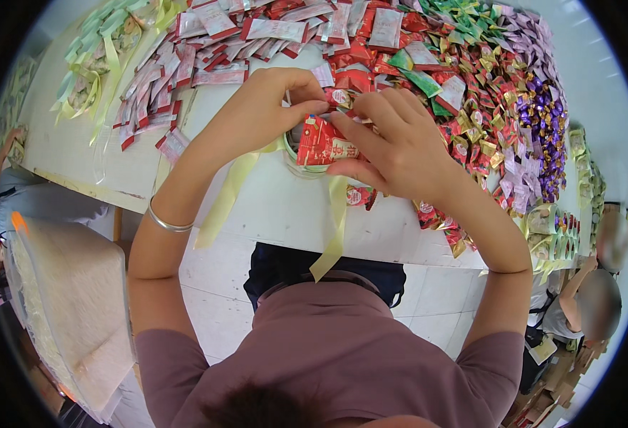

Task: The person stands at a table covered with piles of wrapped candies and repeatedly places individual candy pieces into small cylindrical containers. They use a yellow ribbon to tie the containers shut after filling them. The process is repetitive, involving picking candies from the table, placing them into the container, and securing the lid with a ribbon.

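Before me on the white table is a round, pale green-rimmed container (292, 152) with yellow ribbon tails (228, 192) hanging from it. A red printed packet (322, 143) stands tilted at its opening and hides most of the inside. My right hand (405, 142) has its thumb and forefinger around the right side of this packet. At the container's far side, my left hand (271, 107) bends its thumb and fingertips close together beside a small red wrapped sweet (339, 97). Whether those fingertips grip anything is hidden.
White-and-red sachets (276, 30) are heaped behind my hands. Red-and-gold sweets (474, 117), purple sweets (546, 139) and green packets (426, 83) spread rightward. Ribboned containers stand left (92, 69) and right (554, 230). A plastic-lined bin (78, 289) is at my left; people sit at both sides.
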Tool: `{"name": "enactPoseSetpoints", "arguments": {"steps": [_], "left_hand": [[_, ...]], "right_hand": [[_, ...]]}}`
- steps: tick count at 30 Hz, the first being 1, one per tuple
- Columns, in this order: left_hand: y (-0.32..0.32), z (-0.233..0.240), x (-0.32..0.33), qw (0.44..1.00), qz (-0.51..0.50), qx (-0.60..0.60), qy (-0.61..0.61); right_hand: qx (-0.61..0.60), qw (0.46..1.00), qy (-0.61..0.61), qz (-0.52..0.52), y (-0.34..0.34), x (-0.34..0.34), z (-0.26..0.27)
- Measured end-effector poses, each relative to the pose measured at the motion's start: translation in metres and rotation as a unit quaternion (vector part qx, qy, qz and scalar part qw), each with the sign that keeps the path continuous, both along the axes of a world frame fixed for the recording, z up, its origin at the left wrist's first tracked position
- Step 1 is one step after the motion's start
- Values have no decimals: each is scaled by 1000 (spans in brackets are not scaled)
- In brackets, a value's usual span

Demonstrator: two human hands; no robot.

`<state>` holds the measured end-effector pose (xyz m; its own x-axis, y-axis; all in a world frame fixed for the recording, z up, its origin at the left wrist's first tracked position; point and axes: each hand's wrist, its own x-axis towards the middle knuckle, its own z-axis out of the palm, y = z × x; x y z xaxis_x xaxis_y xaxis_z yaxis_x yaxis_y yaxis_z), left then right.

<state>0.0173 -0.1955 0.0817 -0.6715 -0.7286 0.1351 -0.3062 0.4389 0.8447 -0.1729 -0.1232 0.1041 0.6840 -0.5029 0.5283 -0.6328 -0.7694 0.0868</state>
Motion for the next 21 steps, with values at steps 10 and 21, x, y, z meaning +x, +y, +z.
{"name": "enactPoseSetpoints", "arguments": {"steps": [10, 21], "left_hand": [[-15, 21, 2, 992, -86, 36, -86], [-4, 33, 31, 996, -52, 63, -47]], "right_hand": [[285, 918, 264, -82, -2, 20, 47], [236, 941, 242, -10, -4, 46, 40]]}}
